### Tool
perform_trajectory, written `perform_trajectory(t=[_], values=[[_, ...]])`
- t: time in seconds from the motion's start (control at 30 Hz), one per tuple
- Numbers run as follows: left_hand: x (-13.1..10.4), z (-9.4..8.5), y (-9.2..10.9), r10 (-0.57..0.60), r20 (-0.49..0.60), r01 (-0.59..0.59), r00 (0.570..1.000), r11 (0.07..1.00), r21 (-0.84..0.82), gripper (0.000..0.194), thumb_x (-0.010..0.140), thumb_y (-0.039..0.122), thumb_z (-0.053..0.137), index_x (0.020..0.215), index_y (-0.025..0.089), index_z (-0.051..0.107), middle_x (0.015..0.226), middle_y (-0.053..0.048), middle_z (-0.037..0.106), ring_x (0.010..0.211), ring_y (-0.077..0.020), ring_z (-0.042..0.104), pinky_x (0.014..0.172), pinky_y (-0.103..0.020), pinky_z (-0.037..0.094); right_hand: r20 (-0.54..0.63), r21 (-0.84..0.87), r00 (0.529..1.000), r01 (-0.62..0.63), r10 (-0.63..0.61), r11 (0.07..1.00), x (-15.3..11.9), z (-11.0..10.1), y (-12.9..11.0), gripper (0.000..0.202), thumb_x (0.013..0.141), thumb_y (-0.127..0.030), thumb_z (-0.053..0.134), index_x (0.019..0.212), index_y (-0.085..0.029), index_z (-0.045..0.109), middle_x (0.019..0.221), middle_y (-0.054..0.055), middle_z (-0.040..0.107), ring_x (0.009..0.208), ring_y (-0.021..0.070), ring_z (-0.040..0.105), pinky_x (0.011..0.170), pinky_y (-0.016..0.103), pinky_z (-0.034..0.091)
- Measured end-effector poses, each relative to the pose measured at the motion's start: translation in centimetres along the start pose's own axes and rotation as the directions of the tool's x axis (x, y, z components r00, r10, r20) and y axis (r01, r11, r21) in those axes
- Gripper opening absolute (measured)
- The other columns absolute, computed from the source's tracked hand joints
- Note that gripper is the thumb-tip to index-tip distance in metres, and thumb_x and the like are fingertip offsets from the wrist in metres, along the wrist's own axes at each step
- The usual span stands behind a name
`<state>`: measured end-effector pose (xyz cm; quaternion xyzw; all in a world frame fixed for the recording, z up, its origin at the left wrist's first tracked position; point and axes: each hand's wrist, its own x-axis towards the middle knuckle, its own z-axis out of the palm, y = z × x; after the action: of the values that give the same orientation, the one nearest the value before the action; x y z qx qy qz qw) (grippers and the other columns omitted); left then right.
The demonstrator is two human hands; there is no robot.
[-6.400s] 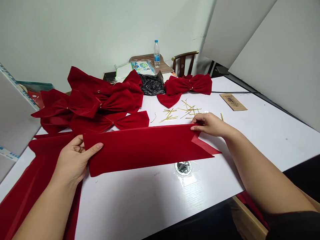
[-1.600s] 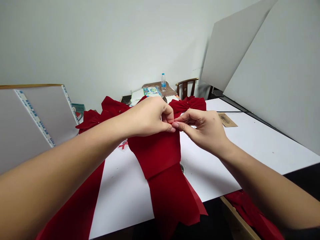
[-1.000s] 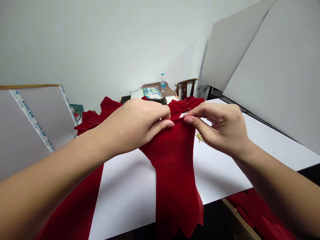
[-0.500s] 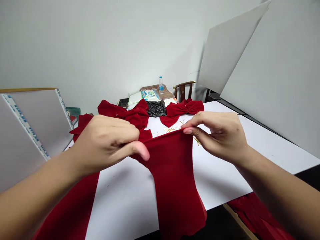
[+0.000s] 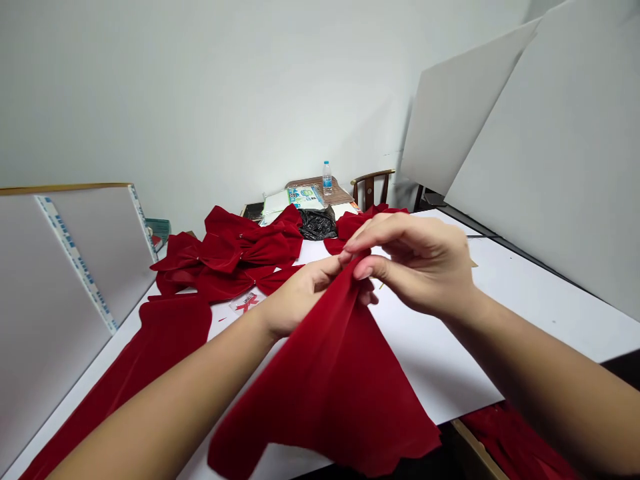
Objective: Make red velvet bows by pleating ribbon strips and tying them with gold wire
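Note:
A piece of red velvet fabric (image 5: 340,380) hangs from my two hands over the near side of the white table, gathered into folds at its top. My right hand (image 5: 420,260) pinches the gathered top between thumb and fingers. Behind and left of the folds, my left hand (image 5: 310,293) grips the same fabric; its fingertips show just past the cloth and part of it is hidden. Beyond my hands, red velvet bows (image 5: 235,250) lie piled on the table. Another long red fabric strip (image 5: 175,327) lies at the left, beside my left forearm.
A black plastic bag (image 5: 319,223) sits at the table's far end. Behind it are a water bottle (image 5: 327,180) and a wooden chair (image 5: 373,187). White boards stand at left (image 5: 95,267) and right (image 5: 465,107). A box with red fabric (image 5: 510,433) is at lower right.
My hands have come together. The fabric, stretched flat between them before, is now bunched at the top, with its lower part spread wider. My left hand has moved right.

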<state>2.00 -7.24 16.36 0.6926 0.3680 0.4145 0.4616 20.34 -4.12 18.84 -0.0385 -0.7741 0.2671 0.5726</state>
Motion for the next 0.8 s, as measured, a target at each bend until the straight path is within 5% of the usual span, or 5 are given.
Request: perform_trajectory(t=[0.1, 0.17, 0.33, 0.6, 0.8], values=[[-0.2, 0.1, 0.2, -0.013, 0.088, 0.025, 0.996, 0.991, -0.132, 0.037, 0.091, 0.054, 0.070, 0.094, 0.017, 0.070, 0.081, -0.005, 0.073, 0.075, -0.0187, 0.069, 0.070, -0.031, 0.056, -0.099, 0.049, 0.973, -0.206, 0.210, 0.977, -0.5, -0.6, -0.3, 0.022, 0.080, -0.034, 0.086, 0.092, -0.019, 0.076, 0.083, 0.003, 0.076, 0.075, 0.0174, 0.075, 0.066, 0.029, 0.065], [-0.2, -0.2, 0.7, -0.032, 0.014, 0.033, 0.999, 0.992, -0.124, 0.033, 0.091, 0.049, 0.073, 0.090, 0.016, 0.068, 0.077, -0.003, 0.072, 0.067, -0.0153, 0.065, 0.064, -0.027, 0.052, -0.143, 0.094, 0.941, -0.296, 0.307, 0.951, -0.8, -1.0, 0.0, 0.030, 0.075, -0.040, 0.090, 0.089, -0.018, 0.076, 0.080, 0.004, 0.076, 0.072, 0.0183, 0.076, 0.067, 0.030, 0.067], [0.1, -1.1, 3.0, 0.061, -0.131, -0.039, 0.989, 0.985, 0.167, 0.032, 0.093, 0.047, 0.071, 0.095, 0.016, 0.074, 0.088, -0.005, 0.074, 0.075, -0.0159, 0.067, 0.066, -0.025, 0.052, -0.160, 0.161, 0.904, -0.372, 0.396, 0.914, -0.7, -2.3, 1.2, 0.041, 0.064, -0.041, 0.096, 0.087, -0.016, 0.074, 0.077, 0.004, 0.076, 0.069, 0.0179, 0.075, 0.065, 0.028, 0.066], [0.5, -3.0, 6.8, 0.088, -0.054, -0.048, 0.995, 0.857, 0.513, 0.028, 0.095, 0.044, 0.065, 0.091, 0.017, 0.071, 0.080, -0.004, 0.072, 0.070, -0.0173, 0.066, 0.056, -0.025, 0.049, 0.313, 0.311, 0.823, -0.560, 0.473, 0.768, -0.7, -4.7, 2.5, 0.051, 0.089, -0.047, 0.077, 0.128, -0.018, 0.065, 0.106, 0.011, 0.077, 0.094, 0.0190, 0.075, 0.078, 0.030, 0.063], [-0.1, -5.0, 9.7, 0.118, 0.010, -0.093, 0.993, 0.725, 0.683, 0.020, 0.091, 0.035, 0.071, 0.081, 0.018, 0.073, 0.074, 0.000, 0.070, 0.066, -0.0155, 0.065, 0.055, -0.022, 0.047, 0.658, 0.314, 0.665, -0.668, 0.353, 0.675, -1.1, -4.9, 3.3, 0.036, 0.076, -0.033, 0.089, 0.082, -0.012, 0.061, 0.080, 0.002, 0.069, 0.071, 0.0103, 0.067, 0.061, 0.017, 0.053]])
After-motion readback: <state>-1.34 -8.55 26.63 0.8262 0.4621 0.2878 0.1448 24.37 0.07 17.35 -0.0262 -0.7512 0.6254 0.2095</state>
